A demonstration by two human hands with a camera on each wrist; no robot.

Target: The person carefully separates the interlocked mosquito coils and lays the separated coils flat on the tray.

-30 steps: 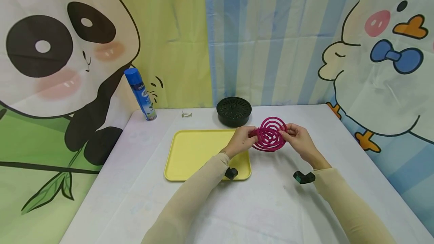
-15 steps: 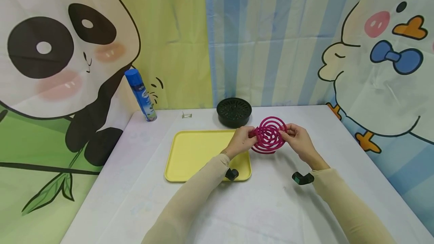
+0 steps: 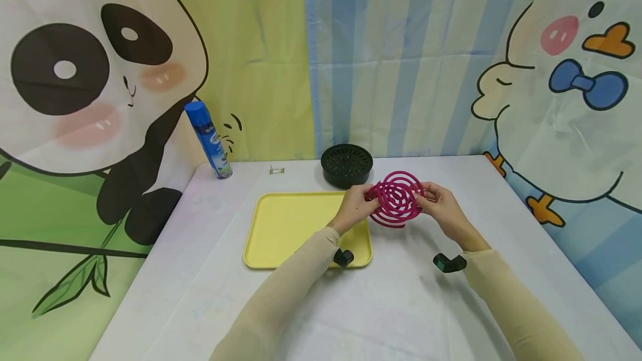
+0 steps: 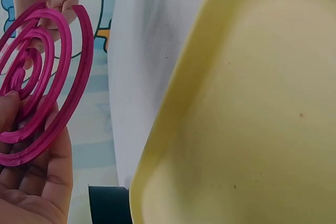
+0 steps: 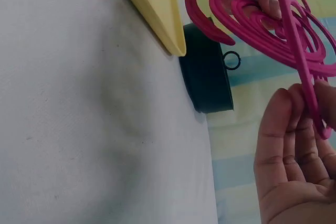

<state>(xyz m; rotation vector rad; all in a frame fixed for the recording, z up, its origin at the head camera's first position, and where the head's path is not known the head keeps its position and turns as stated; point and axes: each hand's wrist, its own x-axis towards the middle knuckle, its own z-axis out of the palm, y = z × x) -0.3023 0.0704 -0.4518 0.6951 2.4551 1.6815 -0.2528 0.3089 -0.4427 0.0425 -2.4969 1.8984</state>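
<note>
A pair of magenta mosquito coils (image 3: 398, 202), nested into each other, hangs above the table right of the tray. My left hand (image 3: 353, 208) pinches the left side of the coils between thumb and fingers. On the opposite edge, my right hand (image 3: 443, 210) pinches the outer ring. From the left wrist, one coil's loose outer end (image 4: 86, 40) stands out from the rest. The right wrist view shows two spirals at different angles, crossing each other, with the right fingers (image 5: 273, 140) behind the nearer ring (image 5: 302, 72).
Under my left forearm lies a yellow tray (image 3: 286, 233). Behind the coils stands a round black mosquito coil holder (image 3: 346, 166) with a slotted lid. A small metal clip-like piece (image 3: 277, 170) and a blue spray can (image 3: 209, 141) are at the back left.
The two coils have tilted and spread against each other, their left edge moving left. My left hand has shifted slightly left with it; the right hand stays nearly in place.
</note>
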